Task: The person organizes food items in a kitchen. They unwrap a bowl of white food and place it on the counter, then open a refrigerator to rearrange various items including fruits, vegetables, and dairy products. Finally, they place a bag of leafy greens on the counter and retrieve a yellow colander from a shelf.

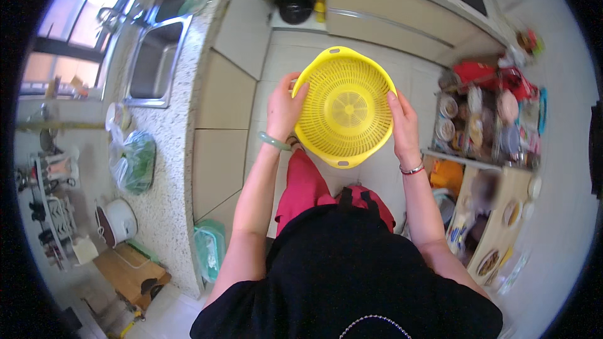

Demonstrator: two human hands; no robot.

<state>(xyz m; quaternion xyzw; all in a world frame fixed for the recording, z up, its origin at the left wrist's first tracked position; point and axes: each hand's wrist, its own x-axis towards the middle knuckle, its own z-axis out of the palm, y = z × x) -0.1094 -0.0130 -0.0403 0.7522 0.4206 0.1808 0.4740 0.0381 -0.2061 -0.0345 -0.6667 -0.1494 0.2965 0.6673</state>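
A round yellow plastic colander (344, 108) with a perforated wall is held in front of me over the tiled floor. My left hand (284, 108) grips its left rim, thumb over the edge. On the opposite rim sits my right hand (404, 124), fingers along the outside. A green bangle is on my left wrist and a thin bracelet on my right. The colander's inside shows nothing in it.
A speckled stone counter (169, 169) runs along my left with a steel sink (154, 63), a bag of green vegetables (135, 162), a white pot (118, 221) and a wooden cutting board (129, 270). A crowded shelf rack (487, 122) stands at my right. Beige cabinets (389, 16) lie ahead.
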